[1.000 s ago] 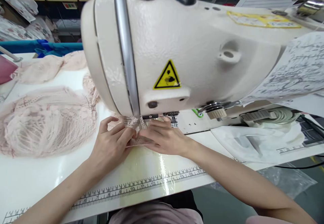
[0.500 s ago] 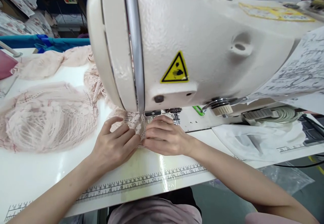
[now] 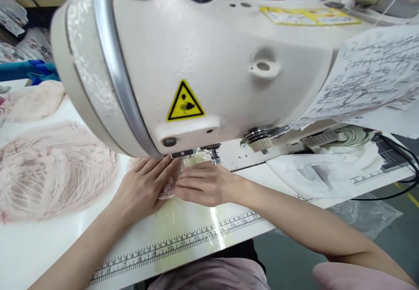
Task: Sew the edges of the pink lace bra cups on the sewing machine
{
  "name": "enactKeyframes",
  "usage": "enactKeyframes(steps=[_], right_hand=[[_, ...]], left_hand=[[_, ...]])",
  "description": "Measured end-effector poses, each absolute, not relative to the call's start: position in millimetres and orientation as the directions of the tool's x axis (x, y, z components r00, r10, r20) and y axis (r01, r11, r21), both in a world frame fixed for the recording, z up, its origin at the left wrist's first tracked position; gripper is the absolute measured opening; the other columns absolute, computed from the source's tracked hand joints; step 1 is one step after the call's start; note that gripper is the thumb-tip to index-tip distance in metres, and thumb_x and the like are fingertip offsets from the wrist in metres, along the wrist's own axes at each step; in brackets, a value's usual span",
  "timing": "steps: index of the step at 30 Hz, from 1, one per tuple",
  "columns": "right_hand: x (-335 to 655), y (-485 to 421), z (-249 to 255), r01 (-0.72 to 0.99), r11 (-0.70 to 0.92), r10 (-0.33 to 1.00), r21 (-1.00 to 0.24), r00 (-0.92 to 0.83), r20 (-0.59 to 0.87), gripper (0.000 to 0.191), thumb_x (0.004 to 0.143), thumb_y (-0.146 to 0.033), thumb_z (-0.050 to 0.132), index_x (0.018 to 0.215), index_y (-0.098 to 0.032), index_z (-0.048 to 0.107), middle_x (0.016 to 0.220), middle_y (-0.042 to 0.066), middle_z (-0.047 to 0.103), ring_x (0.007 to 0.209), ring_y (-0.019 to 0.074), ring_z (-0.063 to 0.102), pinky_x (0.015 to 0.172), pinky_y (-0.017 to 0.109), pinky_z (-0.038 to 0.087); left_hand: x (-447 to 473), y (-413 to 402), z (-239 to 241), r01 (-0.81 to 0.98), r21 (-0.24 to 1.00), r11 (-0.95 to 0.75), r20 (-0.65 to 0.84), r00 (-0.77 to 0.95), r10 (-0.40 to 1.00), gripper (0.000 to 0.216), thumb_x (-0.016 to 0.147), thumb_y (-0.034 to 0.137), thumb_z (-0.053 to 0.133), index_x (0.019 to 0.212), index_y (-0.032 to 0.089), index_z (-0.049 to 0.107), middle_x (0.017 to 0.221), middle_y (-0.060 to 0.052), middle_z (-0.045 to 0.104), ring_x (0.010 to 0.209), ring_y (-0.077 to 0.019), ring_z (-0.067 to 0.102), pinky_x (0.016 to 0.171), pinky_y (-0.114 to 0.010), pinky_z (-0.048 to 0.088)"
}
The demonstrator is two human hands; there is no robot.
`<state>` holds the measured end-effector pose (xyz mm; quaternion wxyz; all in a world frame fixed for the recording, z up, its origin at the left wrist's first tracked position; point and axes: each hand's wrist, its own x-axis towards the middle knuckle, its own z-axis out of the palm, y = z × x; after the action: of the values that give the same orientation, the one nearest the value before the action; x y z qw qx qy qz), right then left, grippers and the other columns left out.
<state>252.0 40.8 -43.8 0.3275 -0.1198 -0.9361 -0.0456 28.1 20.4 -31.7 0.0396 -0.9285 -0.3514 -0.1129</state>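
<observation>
Lace (image 3: 168,188) pinched in R hand (image 3: 206,185) fingers, L hand (image 3: 142,189) open atop, nr mach. (image 3: 209,41)

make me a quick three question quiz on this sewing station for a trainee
1. True or false: pink lace fabric shows between the left hand and the right hand.
2. What shape is the warning sticker on the sewing machine? (a) round (b) triangular (c) square
3. Fill in: the hand nearer the white cloth is the ____ one.

Key: 1 true; 2 b; 3 right
</observation>
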Motion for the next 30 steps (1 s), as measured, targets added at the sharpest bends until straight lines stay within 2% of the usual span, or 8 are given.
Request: enactKeyframes(steps=[5,10,20,30], right_hand=[[249.1,39.9,-37.3,0.275,0.959,0.168,0.070,-0.747,0.643,0.015,0.094,-0.018,0.051,0.086,-0.019,0.063,0.073,-0.006,0.066,0.071,0.0079,0.060,0.060,0.020,0.051],[244.0,38.4,-36.5,0.260,0.960,0.131,0.107,-0.751,0.647,0.016,0.092,-0.015,0.052,0.080,-0.020,0.062,0.067,-0.007,0.064,0.067,0.0079,0.059,0.061,0.021,0.051],[243.6,38.5,-35.6,0.291,0.951,0.140,0.105,-0.709,0.691,0.015,0.090,-0.016,0.056,0.077,-0.020,0.063,0.063,-0.007,0.062,0.063,0.0078,0.057,0.059,0.020,0.051],[244.5,39.7,-35.3,0.334,0.938,0.170,0.093,-0.677,0.717,0.016,0.090,-0.017,0.056,0.075,-0.019,0.060,0.062,-0.007,0.062,0.062,0.0074,0.058,0.060,0.020,0.053]], left_hand=[[26.1,21.8,-28.0,0.657,0.030,-0.753,0.217,0.731,0.646,0.062,0.090,0.034,0.049,0.147,0.017,0.036,0.136,-0.012,0.057,0.119,-0.0291,0.058,0.094,-0.044,0.048],[21.9,26.3,-23.3,0.639,0.019,-0.769,0.199,0.751,0.629,0.060,0.084,0.028,0.050,0.143,0.019,0.044,0.134,-0.010,0.059,0.109,-0.0278,0.064,0.087,-0.043,0.050],[24.8,24.9,-22.6,0.663,-0.010,-0.749,0.192,0.736,0.649,0.059,0.083,0.027,0.050,0.142,0.019,0.045,0.138,-0.010,0.056,0.112,-0.0287,0.062,0.089,-0.044,0.047],[28.4,24.9,-25.3,0.681,-0.074,-0.729,0.216,0.724,0.654,0.055,0.086,0.032,0.048,0.139,0.015,0.047,0.134,-0.012,0.059,0.104,-0.0289,0.064,0.092,-0.047,0.044]])
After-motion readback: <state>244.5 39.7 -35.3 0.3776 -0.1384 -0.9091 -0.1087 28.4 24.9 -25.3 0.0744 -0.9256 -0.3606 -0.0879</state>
